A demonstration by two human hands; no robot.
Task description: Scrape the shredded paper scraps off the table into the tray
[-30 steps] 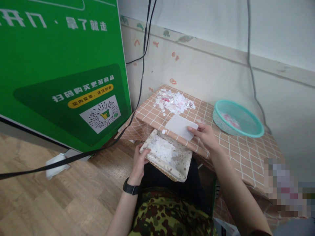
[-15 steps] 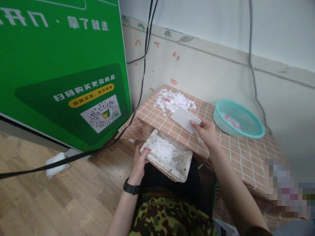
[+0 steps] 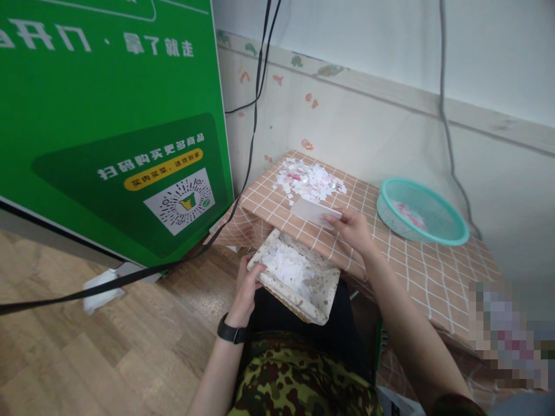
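My left hand (image 3: pixel 248 289) grips the left rim of a cloth-lined basket (image 3: pixel 323 289), which is tilted just below the table's front edge. White paper scraps (image 3: pixel 288 266) lie inside it. Between thumb and fingers, my right hand (image 3: pixel 352 228) holds a flat whitish card (image 3: pixel 313 211), low over the table near its front edge. Just beyond the card, a heap of paper scraps (image 3: pixel 310 179), mostly white with some pink, is spread on the checked tablecloth (image 3: pixel 403 271).
A turquoise plastic basket (image 3: pixel 422 211) with pinkish scraps in it stands on the table's right side. At left rises a green cabinet (image 3: pixel 108 104). A black strap (image 3: pixel 182 260) hangs across the view, and a grey cable (image 3: pixel 446 115) runs down the wall.
My right hand has moved slightly left and toward the front edge, and the card now lies flatter to my view. My left hand and the lined basket have stayed nearly still.
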